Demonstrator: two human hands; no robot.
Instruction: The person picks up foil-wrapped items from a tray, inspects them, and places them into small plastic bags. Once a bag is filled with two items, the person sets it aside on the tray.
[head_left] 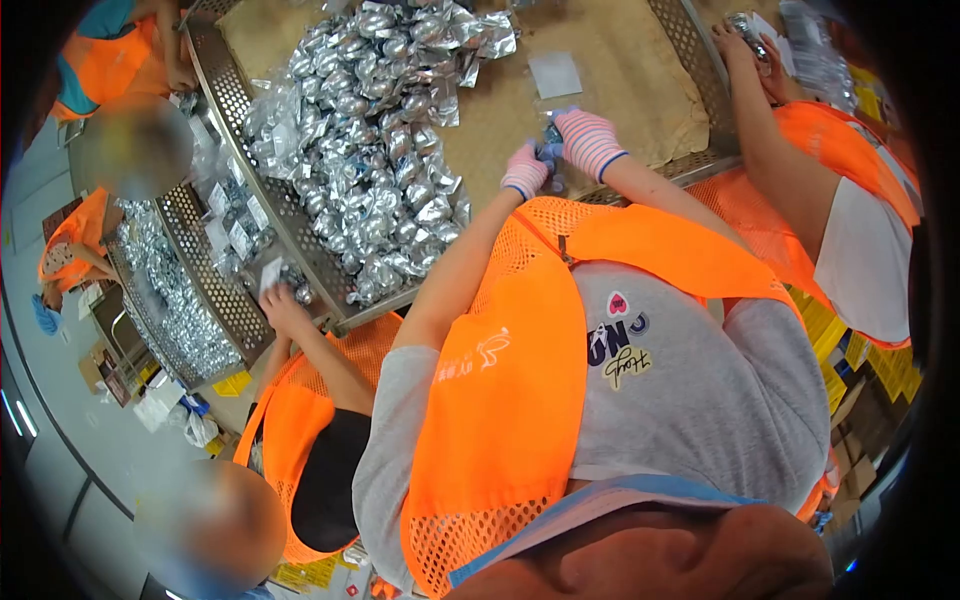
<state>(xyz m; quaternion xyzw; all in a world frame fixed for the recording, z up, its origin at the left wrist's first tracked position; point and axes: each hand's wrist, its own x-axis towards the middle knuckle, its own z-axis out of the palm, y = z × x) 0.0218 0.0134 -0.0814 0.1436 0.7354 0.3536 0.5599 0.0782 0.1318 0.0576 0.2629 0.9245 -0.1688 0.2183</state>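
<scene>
Pink-gloved left hand (524, 170) and right hand (588, 142), arms outstretched, both pinch 1 small packet (551, 152) over the table (600, 60).

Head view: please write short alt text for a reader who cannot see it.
Gloved left hand and right hand hold a small packet over a metal tray beside a heap of silver packets. Co-workers in orange vests work nearby.

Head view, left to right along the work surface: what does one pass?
heap of silver foil packets → left hand, gloved → right hand, gloved → co-worker's forearm
</scene>
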